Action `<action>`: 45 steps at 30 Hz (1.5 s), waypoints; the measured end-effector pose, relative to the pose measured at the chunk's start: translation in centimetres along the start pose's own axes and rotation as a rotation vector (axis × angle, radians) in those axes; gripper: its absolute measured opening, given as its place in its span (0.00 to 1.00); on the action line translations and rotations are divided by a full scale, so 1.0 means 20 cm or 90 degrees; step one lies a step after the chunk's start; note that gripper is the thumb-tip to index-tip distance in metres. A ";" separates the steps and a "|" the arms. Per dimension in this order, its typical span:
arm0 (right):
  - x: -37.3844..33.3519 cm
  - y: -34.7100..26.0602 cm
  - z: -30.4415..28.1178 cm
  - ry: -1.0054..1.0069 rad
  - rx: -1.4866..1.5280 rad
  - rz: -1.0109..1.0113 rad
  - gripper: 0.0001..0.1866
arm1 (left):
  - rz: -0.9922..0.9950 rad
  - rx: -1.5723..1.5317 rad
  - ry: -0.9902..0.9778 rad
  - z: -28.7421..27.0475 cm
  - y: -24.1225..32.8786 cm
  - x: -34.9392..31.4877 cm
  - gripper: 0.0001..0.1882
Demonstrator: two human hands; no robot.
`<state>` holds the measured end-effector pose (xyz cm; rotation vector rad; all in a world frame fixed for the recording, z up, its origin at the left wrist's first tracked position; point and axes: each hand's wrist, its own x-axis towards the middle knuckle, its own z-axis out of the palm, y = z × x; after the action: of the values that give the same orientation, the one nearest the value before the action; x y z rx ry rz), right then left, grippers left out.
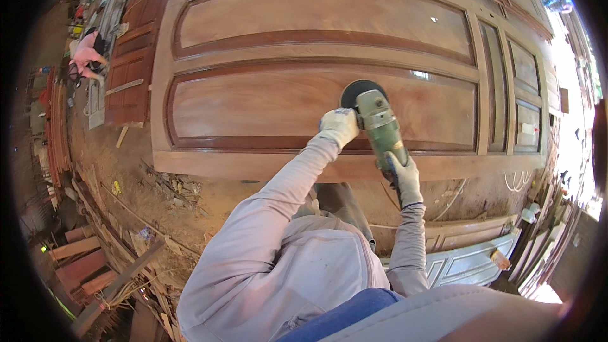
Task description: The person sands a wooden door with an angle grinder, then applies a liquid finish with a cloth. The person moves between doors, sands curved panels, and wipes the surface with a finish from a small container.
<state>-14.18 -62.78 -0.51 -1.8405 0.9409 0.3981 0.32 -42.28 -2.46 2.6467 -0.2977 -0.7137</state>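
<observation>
Both my hands wear pale work gloves and hold a green angle grinder (385, 132) over a large brown wooden door (253, 104). My left hand (340, 126) is closed at the tool's head end, probably around a side handle that the glove hides. My right hand (406, 178) wraps round the rear of the green body. The grinder's dark round disc (362, 94) lies over the lower long panel, near its middle; whether it touches the wood I cannot tell. Lighter, hazy streaks show on both long panels.
At the far left a person in pink (85, 57) bends beside a reddish door (132, 69). A white bottle (529, 128) lies on the door's right end. Scrap wood (95, 272) is piled at lower left. A grey-blue panelled door (472, 263) lies behind my right arm, with cords (453, 196) on the ground.
</observation>
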 end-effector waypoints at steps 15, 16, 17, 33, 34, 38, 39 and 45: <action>-0.28 -0.05 0.54 -0.561 0.284 -0.074 0.27 | -0.209 -0.020 0.063 -0.37 -0.69 -0.81 0.12; -0.29 -0.06 0.55 -0.575 0.279 -0.059 0.27 | -0.216 -0.023 0.064 -0.38 -0.70 -0.84 0.12; -0.30 -0.07 0.56 -0.587 0.276 -0.045 0.27 | -0.222 -0.026 0.065 -0.38 -0.71 -0.87 0.12; -0.65 -0.58 0.71 -0.511 0.266 -0.151 0.33 | -0.193 -0.137 0.162 -0.49 -0.97 -0.98 0.16; -0.68 -0.65 0.73 -0.472 0.208 -0.188 0.33 | -0.199 -0.168 0.149 -0.51 -1.00 -0.98 0.16; -0.77 -0.93 0.86 -0.312 -0.061 -0.317 0.31 | -0.208 -0.277 0.130 -0.65 -1.15 -0.96 0.17; -0.81 -1.00 0.90 -0.274 -0.138 -0.347 0.31 | -0.208 -0.303 0.136 -0.68 -1.19 -0.96 0.17; -0.90 -1.27 1.23 -0.153 -0.162 -0.329 0.37 | -0.123 -0.327 0.204 -0.94 -1.53 -0.83 0.15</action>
<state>-3.24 -28.20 15.61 -2.1234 0.2388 0.4146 -0.85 -3.99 7.26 2.2561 0.2091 -0.3464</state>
